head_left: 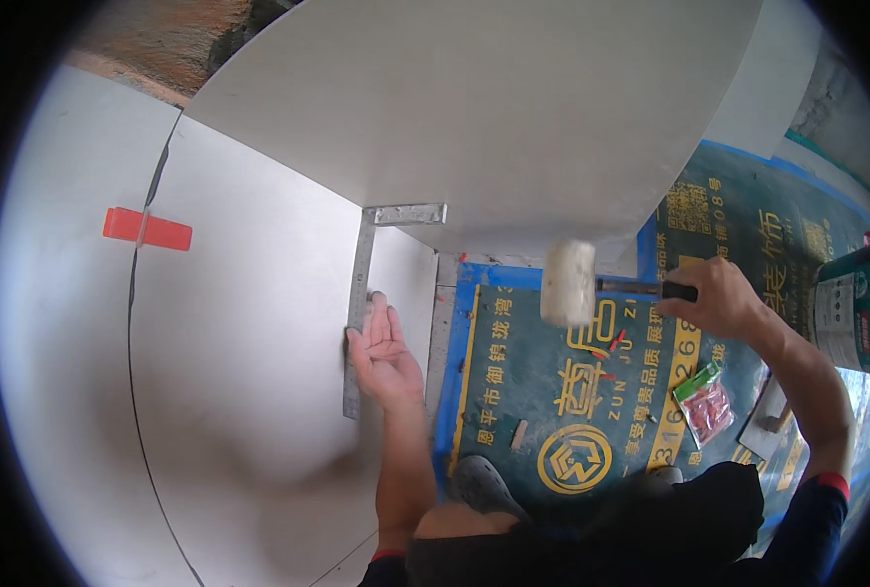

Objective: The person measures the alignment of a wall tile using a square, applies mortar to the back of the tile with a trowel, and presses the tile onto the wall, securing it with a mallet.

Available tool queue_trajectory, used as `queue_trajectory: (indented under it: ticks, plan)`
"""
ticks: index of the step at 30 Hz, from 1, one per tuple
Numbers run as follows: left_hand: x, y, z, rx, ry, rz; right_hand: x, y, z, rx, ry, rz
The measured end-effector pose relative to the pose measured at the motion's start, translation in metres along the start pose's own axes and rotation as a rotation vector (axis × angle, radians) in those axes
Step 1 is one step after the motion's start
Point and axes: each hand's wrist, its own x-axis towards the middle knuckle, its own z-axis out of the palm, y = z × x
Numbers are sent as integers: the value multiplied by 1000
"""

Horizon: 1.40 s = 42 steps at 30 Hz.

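Observation:
My left hand [390, 364] is palm up, its thumb and fingers closed round the long blade of a metal try square [361, 269]. The square's blade lies along the white tile surface [259, 293], and its short thick stock [406, 214] rests by the foot of a large pale upright panel [513, 108]. In my right hand [717, 299] is the dark handle of a mallet with a white head [568, 284]. The mallet is raised to the right of the square, its head apart from both tile and panel.
A red wedge [166, 231] straddles the dark tile joint at left. Green printed floor sheeting [513, 352] covers the right side. On it lie a packet of red pieces [706, 411], a flat trowel [765, 423] and loose red bits [617, 340]. A bucket [839, 308] stands far right.

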Motion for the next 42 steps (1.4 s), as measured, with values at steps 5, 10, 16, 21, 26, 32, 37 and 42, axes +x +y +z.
queue_trajectory:
  ticks: [5,10,16,21,26,32,37,42]
  plan:
    - [1,-2,-3,7,2,-12,22,-3,-36,93,-11,104]
    - [-2,-1,2,7,6,-17,13,-26,-48,49,-116,-102]
    - [-1,-3,0,-27,21,-14,8,-35,-37,31,30,-217]
    - [0,-4,3,-25,42,-20,19,-26,-66,61,-49,-54]
    - [-3,-2,5,-1,21,-21,10,-32,-67,84,-93,-176]
    - [-3,-3,2,-24,45,0,8,-37,-71,126,-102,-186]
    - [-1,-5,2,-51,30,4,3,-31,-60,158,36,-227]
    - [-2,-5,2,-63,24,6,12,-27,-71,282,-1,-92]
